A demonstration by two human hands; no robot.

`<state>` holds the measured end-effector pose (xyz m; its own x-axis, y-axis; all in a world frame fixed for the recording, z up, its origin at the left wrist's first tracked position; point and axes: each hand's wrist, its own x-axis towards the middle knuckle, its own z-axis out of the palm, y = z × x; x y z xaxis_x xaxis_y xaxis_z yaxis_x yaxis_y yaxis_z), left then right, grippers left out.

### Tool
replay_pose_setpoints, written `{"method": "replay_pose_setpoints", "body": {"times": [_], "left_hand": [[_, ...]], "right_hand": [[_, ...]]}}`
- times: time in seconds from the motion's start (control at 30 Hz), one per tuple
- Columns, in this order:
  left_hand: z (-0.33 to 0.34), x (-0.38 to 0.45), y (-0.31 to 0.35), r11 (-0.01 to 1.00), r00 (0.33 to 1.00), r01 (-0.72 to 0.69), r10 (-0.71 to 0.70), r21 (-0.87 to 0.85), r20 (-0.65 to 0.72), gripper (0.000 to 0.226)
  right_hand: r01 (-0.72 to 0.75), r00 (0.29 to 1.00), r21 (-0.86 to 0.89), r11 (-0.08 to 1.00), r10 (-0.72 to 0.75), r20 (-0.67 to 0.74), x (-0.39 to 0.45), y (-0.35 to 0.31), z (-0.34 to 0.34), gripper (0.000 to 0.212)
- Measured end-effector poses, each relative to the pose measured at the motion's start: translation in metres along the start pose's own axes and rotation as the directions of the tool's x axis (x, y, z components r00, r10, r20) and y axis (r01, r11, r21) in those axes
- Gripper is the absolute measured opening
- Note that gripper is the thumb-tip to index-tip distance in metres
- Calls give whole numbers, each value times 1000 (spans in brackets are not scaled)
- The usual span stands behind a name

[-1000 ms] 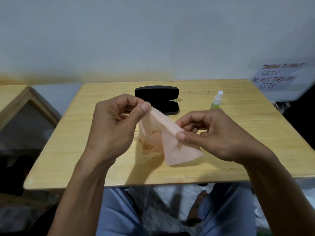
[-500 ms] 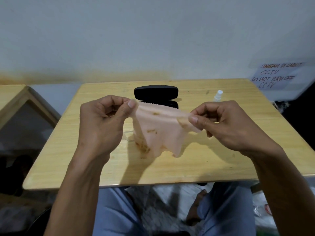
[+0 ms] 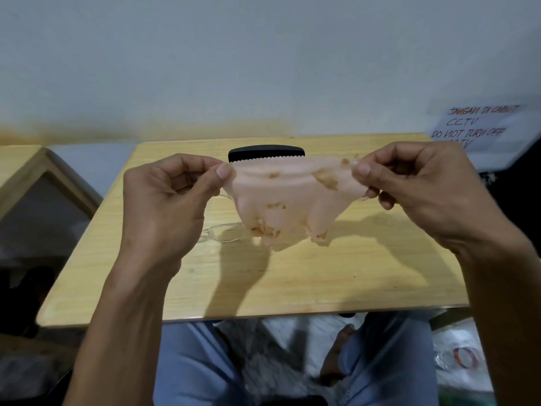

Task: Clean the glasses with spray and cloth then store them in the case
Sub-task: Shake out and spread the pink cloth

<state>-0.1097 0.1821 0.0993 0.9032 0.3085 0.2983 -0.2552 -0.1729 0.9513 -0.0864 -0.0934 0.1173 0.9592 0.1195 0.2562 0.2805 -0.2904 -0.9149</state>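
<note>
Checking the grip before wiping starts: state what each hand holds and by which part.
Both hold the pink cloth, spread above the table: left hand pinches its upper left corner, right hand its upper right corner.

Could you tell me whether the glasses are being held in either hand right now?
No, both the left hand and right hand pinch the cloth, while the glasses lie on the table.
</note>
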Motion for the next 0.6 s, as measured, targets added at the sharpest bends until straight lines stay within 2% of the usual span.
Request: {"method": "replay_pose_setpoints", "body": {"times": [0.13,0.27,0.43,0.53,0.6], "left_hand": [[8,4,-4,998,999,-16,13,60,49,7],[28,12,-17,988,997,-6,-5,154,71,9],[39,26,-20,981,996,-84,90,176,-26,5],[33,17,-25,941,989,-143,144,307,18,3],[25,-2,-36,874,987,-143,94,464,128,4]], "right_hand": [[-31,1000,-41,999,31,-2,4,15,-7,7],[-59,992,-79,995,50,-115,16,36,-4,8],[30,955,-175,984,-80,-284,16,42,-7,7],[49,959,-269,962,-120,-255,3,51,-8,5],[4,984,-314,949,-60,-169,-13,68,-7,4]]}}
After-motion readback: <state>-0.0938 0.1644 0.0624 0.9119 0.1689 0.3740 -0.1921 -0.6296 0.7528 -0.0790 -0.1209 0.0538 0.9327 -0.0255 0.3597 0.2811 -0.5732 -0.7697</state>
